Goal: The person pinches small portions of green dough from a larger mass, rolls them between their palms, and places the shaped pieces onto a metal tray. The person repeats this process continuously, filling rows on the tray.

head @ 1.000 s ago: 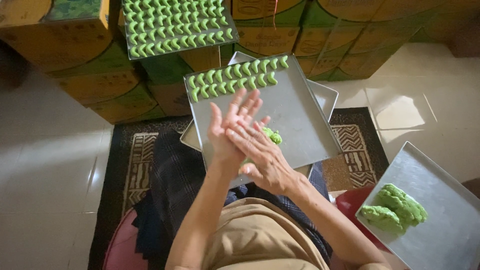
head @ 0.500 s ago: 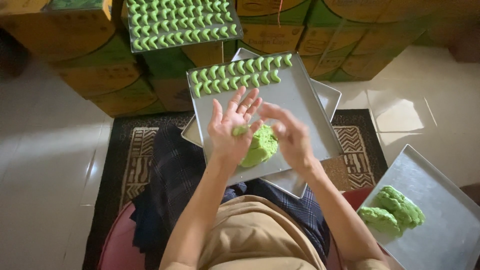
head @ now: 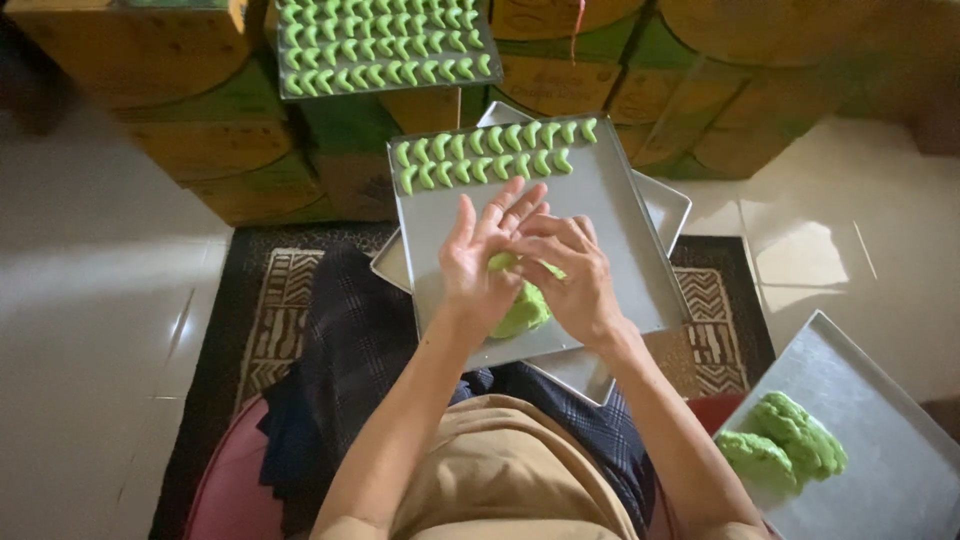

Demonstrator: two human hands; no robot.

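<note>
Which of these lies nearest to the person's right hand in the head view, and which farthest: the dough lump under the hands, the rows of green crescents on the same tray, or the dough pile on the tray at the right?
From the right hand:
1. Dough lump, directly under the hands, touching.
2. Rows of green crescents, at the same tray's far edge.
3. Dough pile, on the separate tray at lower right.

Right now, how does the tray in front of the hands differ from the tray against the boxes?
The near tray holds two rows of green crescents and is mostly bare; the far tray is covered with them. The near tray also carries a dough lump; the far tray has none. Both are metal.
</note>
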